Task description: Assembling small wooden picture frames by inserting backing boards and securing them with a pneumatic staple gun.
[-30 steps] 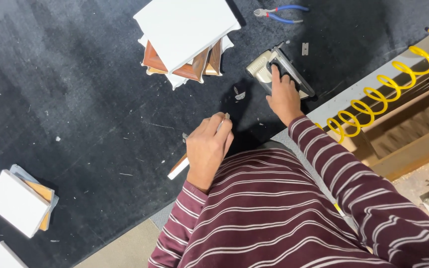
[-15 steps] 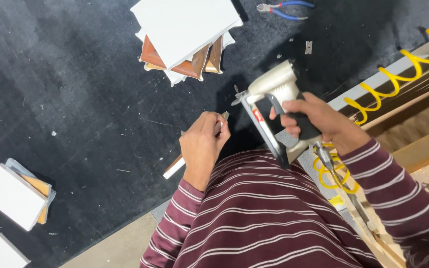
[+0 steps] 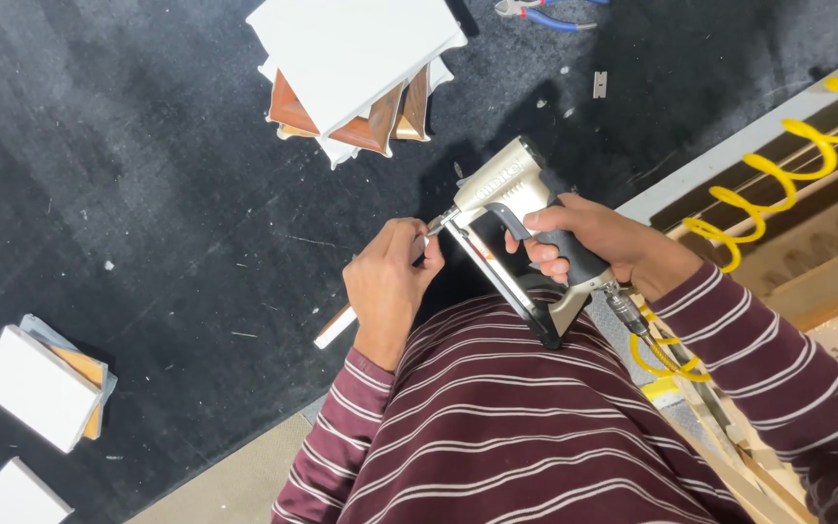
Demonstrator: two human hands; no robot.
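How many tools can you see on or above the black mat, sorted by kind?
Staple gun, held in the right hand: 1
Pliers with blue handles: 1
Razor blade: 1
Total: 3
The left hand pinches at the gun's nose.

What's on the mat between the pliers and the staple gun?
Head view: a small razor blade and white specks on the dark mat between pliers and staple gun.

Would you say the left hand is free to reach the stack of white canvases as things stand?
Probably yes: the left hand is at the stapler's nose, and only bare dark mat separates it from the stack of white canvases.
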